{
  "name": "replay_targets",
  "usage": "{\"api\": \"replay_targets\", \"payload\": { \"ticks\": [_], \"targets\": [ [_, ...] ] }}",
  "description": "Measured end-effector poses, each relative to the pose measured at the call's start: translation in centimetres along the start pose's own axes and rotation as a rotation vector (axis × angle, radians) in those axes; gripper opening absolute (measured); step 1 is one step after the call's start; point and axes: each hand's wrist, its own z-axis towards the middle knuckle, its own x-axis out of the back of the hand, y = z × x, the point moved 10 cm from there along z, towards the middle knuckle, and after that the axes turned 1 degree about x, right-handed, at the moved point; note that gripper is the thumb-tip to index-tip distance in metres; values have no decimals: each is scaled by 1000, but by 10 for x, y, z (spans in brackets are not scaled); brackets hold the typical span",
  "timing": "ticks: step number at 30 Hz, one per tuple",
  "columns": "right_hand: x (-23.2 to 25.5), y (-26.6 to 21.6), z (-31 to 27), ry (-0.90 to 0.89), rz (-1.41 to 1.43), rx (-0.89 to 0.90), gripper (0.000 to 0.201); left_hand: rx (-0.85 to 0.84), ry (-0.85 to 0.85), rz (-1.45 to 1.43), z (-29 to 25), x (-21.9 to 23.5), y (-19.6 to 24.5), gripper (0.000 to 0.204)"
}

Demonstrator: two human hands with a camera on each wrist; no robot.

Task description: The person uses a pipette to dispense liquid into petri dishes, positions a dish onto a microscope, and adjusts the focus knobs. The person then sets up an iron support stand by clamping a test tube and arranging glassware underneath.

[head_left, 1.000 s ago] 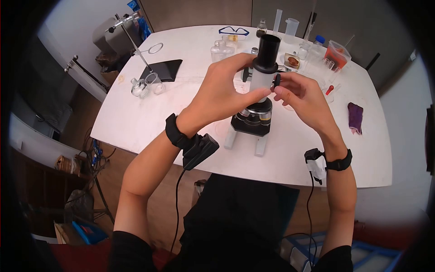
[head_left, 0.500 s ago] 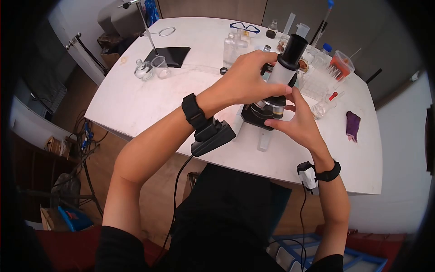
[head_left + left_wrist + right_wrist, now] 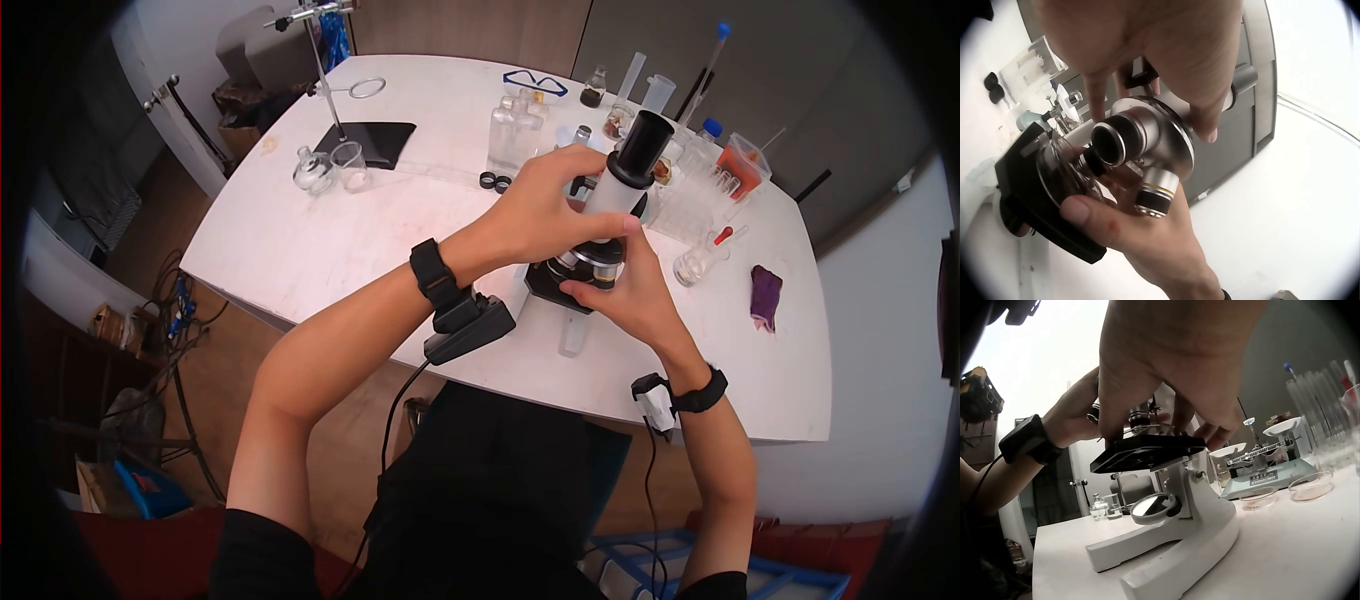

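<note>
A white and black microscope (image 3: pixel 604 198) stands near the table's front edge, its tube leaning right in the head view. My left hand (image 3: pixel 548 205) grips the tube below the black eyepiece part, thumb in front and fingers behind. Lower down, my right hand (image 3: pixel 640 295) holds the black stage (image 3: pixel 1147 453), with the thumb at its near side and the fingers at its far side. In the left wrist view, an objective lens (image 3: pixel 1157 190) on the silver turret points down between the two hands. A round mirror (image 3: pixel 1154 508) sits beneath the stage.
Behind the microscope are a green balance (image 3: pixel 1266 478) and petri dishes (image 3: pixel 1310 486). A ring stand (image 3: pixel 378 147), a beaker (image 3: pixel 350 165) and a glass bottle (image 3: pixel 312 173) stand left. Goggles (image 3: pixel 535 83) lie at the back. A purple cloth (image 3: pixel 766 298) lies right.
My right hand has moved from the side of the microscope's tube down to the stage. The left hand stays on the tube, which leans further right in the head view than before.
</note>
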Motion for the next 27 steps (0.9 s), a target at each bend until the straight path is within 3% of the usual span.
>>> {"api": "replay_targets", "payload": {
  "ticks": [10,12,16,19,21,27],
  "targets": [
    [2,-14,-2,-19,21,46,96,10,-21,-8,1,2,2,44],
    [1,-10,-3,-35,165,-27,79,14,-30,-24,0,1,3,44],
    [2,-9,-7,-28,171,-20,82,3,-32,-45,0,1,4,44],
    [4,-9,-9,-32,119,-28,85,-68,54,-31,-1,7,10,44],
    [1,-5,-10,-67,62,-16,113,-73,62,-41,-1,9,8,45],
    [1,-6,-18,-38,14,10,115,4,0,10,-4,10,6,45]
  ]
}}
